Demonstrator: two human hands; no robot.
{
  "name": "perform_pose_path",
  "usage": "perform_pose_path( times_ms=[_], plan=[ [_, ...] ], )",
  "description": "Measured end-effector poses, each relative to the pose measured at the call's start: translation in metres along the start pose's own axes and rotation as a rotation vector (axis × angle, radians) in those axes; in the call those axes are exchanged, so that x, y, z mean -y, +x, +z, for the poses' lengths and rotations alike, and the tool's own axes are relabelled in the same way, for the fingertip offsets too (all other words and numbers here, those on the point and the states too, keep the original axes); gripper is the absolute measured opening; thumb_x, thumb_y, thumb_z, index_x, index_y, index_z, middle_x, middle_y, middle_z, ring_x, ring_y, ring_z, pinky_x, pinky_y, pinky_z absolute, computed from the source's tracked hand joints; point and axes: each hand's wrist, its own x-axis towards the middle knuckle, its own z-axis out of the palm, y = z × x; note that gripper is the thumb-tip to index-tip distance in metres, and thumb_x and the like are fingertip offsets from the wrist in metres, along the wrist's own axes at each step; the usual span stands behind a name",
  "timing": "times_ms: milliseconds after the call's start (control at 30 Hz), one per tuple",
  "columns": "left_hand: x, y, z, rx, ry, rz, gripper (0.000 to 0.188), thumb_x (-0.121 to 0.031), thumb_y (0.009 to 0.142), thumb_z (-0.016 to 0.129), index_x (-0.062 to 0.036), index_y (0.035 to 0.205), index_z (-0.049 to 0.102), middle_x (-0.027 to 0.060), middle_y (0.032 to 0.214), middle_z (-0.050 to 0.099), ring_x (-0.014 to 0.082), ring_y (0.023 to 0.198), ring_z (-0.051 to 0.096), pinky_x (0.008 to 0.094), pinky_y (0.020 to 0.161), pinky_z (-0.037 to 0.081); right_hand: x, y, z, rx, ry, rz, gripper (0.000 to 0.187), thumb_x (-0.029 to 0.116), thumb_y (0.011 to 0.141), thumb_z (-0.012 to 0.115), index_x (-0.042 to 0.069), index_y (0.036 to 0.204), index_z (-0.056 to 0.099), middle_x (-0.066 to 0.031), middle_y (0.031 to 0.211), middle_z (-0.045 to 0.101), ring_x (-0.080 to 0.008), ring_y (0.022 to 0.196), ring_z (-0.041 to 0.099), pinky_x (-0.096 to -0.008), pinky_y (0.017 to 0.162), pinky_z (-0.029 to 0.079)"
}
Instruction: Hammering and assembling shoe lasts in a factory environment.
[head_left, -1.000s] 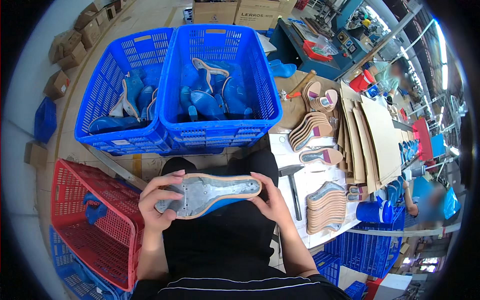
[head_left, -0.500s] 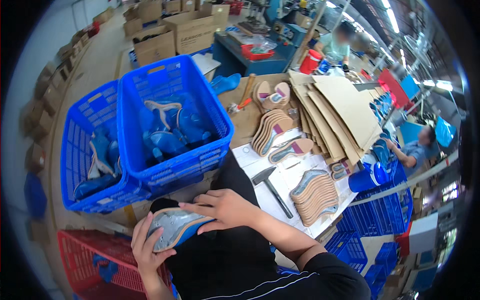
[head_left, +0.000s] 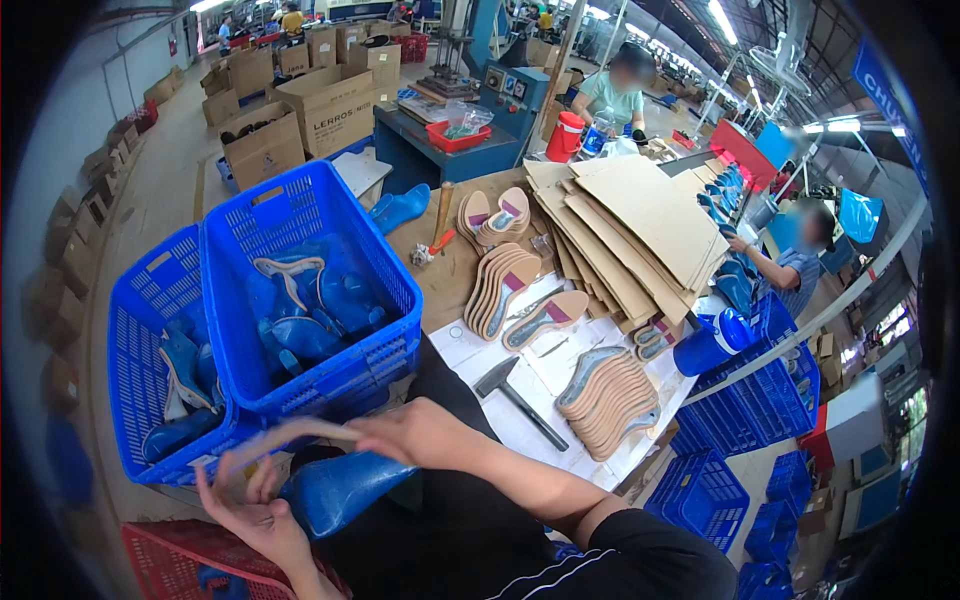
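My right hand (head_left: 405, 435) pinches one end of an insole (head_left: 300, 430), which stretches leftward, smeared by motion, above a blue shoe last (head_left: 345, 492). The last lies bare over my lap, its smooth blue side showing. Close by the last's left end, my left hand (head_left: 258, 515) has its fingers spread under the insole; whether it touches the last I cannot tell. On the white-papered table, a hammer (head_left: 520, 402) rests beside a row of stacked insoles (head_left: 610, 402). Farther back are another insole stack (head_left: 500, 285) and a single insole (head_left: 548, 315).
Two blue crates (head_left: 320, 390) holding lasts stand at the left, above a red crate (head_left: 150, 560). Cardboard sheets (head_left: 640, 230) and a blue jug (head_left: 712, 342) occupy the table's far right. A co-worker (head_left: 795, 260) is at the right; another person (head_left: 615, 95) is farther back.
The insole has come away from the last and is lifted off it. My left hand has let go and spread its fingers. The view has tilted up.
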Motion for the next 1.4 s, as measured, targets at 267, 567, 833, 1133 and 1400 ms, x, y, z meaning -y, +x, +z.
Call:
perform_pose_path(
  times_ms=[267, 567, 833, 1133, 1400],
  plan=[
    [-0.007, 0.012, -0.01, 0.689, 0.698, -0.038, 0.055, -0.045, 0.088, 0.086, -0.0048, 0.124, 0.074, 0.0198, 0.107, 0.077, 0.0396, 0.103, 0.075, 0.0453, 0.092, 0.057, -0.136, -0.083, -0.019, -1.089, 0.873, 0.885, 0.041, 0.037, 0.117, 0.049, 0.003, 0.111, 0.07, -0.0108, 0.083, 0.075, -0.0211, 0.066, 0.074, -0.0322, 0.062, 0.059],
    [-0.003, 0.01, -0.002, 0.53, 0.664, -0.08, 0.04, -0.035, 0.096, 0.079, -0.0047, 0.122, 0.075, 0.0182, 0.103, 0.078, 0.0379, 0.098, 0.075, 0.0456, 0.091, 0.057, -0.201, -0.161, 0.039, -0.908, -0.279, 1.097, 0.045, 0.021, 0.096, 0.075, 0.0, 0.135, 0.066, -0.0255, 0.126, 0.066, -0.0432, 0.118, 0.062, -0.0493, 0.106, 0.048],
    [-0.007, 0.006, 0.003, 0.536, 0.644, -0.08, 0.034, -0.027, 0.096, 0.078, -0.0008, 0.117, 0.076, 0.0191, 0.103, 0.078, 0.0348, 0.098, 0.076, 0.0427, 0.091, 0.057, -0.236, -0.125, 0.05, -0.611, -0.719, 1.12, 0.062, 0.022, 0.094, 0.077, 0.004, 0.15, 0.058, -0.0287, 0.14, 0.063, -0.0453, 0.116, 0.06, -0.0532, 0.105, 0.047],
    [-0.005, 0.001, -0.001, 0.492, 0.661, -0.04, 0.032, -0.027, 0.098, 0.075, 0.0009, 0.115, 0.076, 0.0198, 0.106, 0.079, 0.0355, 0.1, 0.076, 0.0415, 0.093, 0.057, -0.235, -0.146, 0.036, -0.76, -0.422, 1.081, 0.05, 0.008, 0.094, 0.072, 0.016, 0.144, 0.07, -0.0184, 0.116, 0.077, -0.0395, 0.096, 0.061, -0.046, 0.094, 0.051],
    [0.005, 0.001, -0.014, 0.373, 0.535, -0.054, 0.027, -0.021, 0.101, 0.075, 0.0038, 0.113, 0.076, 0.0167, 0.103, 0.079, 0.0288, 0.1, 0.076, 0.0383, 0.093, 0.058, -0.178, -0.137, -0.012, -1.578, 0.006, 1.112, 0.037, 0.006, 0.109, 0.053, 0.011, 0.145, 0.062, -0.0158, 0.096, 0.068, -0.0234, 0.091, 0.069, -0.0369, 0.081, 0.06]
  ],
)
